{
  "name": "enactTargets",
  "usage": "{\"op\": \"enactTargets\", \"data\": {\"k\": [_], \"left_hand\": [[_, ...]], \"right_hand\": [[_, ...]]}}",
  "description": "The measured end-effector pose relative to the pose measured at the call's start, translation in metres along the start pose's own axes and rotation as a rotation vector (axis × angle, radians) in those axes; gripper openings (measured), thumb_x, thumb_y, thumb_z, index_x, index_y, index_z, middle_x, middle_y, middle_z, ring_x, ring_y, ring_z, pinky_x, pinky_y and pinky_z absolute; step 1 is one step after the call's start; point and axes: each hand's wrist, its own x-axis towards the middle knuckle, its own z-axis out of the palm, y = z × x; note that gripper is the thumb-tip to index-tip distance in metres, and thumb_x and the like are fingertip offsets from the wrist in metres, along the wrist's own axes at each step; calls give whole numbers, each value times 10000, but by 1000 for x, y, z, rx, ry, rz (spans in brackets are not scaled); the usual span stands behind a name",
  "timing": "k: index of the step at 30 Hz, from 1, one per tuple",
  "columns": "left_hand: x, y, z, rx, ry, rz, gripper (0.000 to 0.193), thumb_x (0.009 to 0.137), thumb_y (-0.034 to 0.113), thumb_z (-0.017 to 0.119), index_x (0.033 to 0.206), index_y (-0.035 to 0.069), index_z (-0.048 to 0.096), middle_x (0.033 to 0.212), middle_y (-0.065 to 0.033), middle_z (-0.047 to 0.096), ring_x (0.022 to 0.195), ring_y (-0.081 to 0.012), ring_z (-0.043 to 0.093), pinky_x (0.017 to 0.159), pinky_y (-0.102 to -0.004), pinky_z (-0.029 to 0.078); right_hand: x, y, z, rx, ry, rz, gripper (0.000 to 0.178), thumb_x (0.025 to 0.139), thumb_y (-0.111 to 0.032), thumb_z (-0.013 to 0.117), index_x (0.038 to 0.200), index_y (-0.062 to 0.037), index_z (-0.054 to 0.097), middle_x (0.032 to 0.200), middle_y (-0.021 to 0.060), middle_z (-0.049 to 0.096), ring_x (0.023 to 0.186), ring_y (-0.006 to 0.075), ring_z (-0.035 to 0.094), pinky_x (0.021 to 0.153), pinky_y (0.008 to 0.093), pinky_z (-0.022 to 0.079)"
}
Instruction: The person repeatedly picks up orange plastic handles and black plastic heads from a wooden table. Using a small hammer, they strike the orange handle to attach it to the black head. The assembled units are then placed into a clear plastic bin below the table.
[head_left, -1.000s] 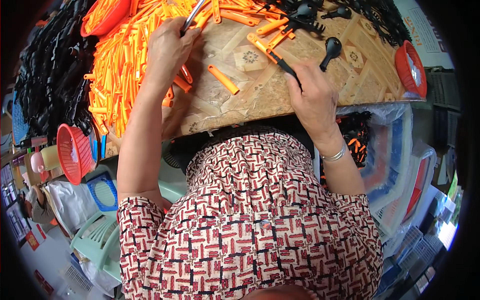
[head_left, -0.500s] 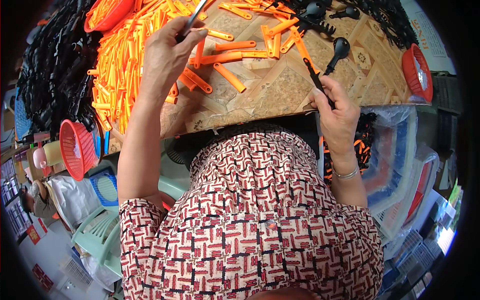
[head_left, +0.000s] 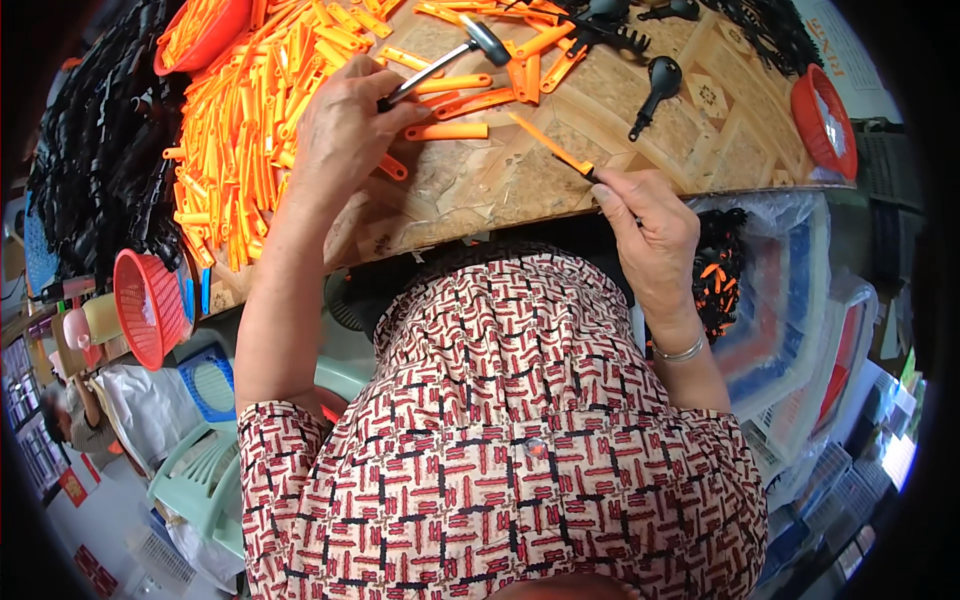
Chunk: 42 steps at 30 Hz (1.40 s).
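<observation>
My left hand (head_left: pixel 345 125) is closed around the handle of a small hammer (head_left: pixel 436 70), raised over the table; its dark, shiny head points away to the right. In my right hand (head_left: pixel 652 225), close to the table's front edge, is a utensil with an orange handle (head_left: pixel 552 142). Its black part is mostly hidden by my fingers, and the orange end points up and left. Loose orange handles (head_left: pixel 447 131) lie under and beside the hammer, and a large heap of orange handles (head_left: pixel 240 150) spreads to the left of my left hand.
Black spoon-like utensil heads (head_left: pixel 657 92) lie at the far right of the patterned table (head_left: pixel 570 215). Red baskets stand at the right edge (head_left: pixel 824 125), far left (head_left: pixel 205 40) and lower left (head_left: pixel 152 310). Black parts (head_left: pixel 100 150) are piled at left. A plastic-wrapped bin (head_left: pixel 775 300) stands at right.
The hammer's head has come into view as my left hand turned it rightward. My right hand has lowered slightly, and the orange handle in it now tilts further left.
</observation>
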Motion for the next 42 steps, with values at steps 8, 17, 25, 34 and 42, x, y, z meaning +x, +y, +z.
{"op": "enactTargets", "data": {"k": [8, 17, 25, 34, 42], "left_hand": [[14, -9, -4, -293, 43, -189, 296, 911, 277, 768, 1052, 19, 736, 811, 20, 694, 761, -63, 607, 665, -228, 470], [19, -3, -9, -563, 18, -245, 260, 881, 254, 804, 1049, 62, 754, 782, 63, 630, 653, -36, 471, 571, -219, 347], [5, -3, -4, -245, -59, -185, 258, 900, 247, 777, 1055, 43, 741, 755, 23, 617, 649, -76, 504, 594, -272, 406], [-8, -12, 9, 34, 57, 52, 289, 877, 288, 778, 1030, 45, 744, 715, -93, 618, 669, -188, 588, 668, -353, 486], [-14, 19, -16, -844, -189, -323, 196, 874, 180, 776, 987, 23, 743, 790, -24, 720, 629, -49, 564, 564, -233, 414]], "right_hand": [[-33, 7, 8, 795, -408, 723, 205, 1012, -106, 629, 1141, 39, 695, 809, 51, 677, 652, 97, 638, 600, 222, 517], [-33, 13, 17, 854, -405, 722, 197, 997, -97, 639, 1112, 50, 704, 794, 39, 672, 622, 83, 630, 577, 223, 518], [-33, 13, 12, 920, -392, 753, 198, 1008, -113, 623, 1092, 47, 704, 781, 83, 689, 625, 135, 647, 598, 252, 541], [-33, 12, 17, 978, -408, 754, 198, 1026, -119, 602, 1095, 43, 693, 791, 69, 686, 636, 111, 639, 591, 235, 532], [-34, 10, 18, 1057, -399, 779, 203, 1050, -133, 549, 1089, 47, 636, 771, 94, 687, 660, 140, 663, 622, 251, 540]]}}
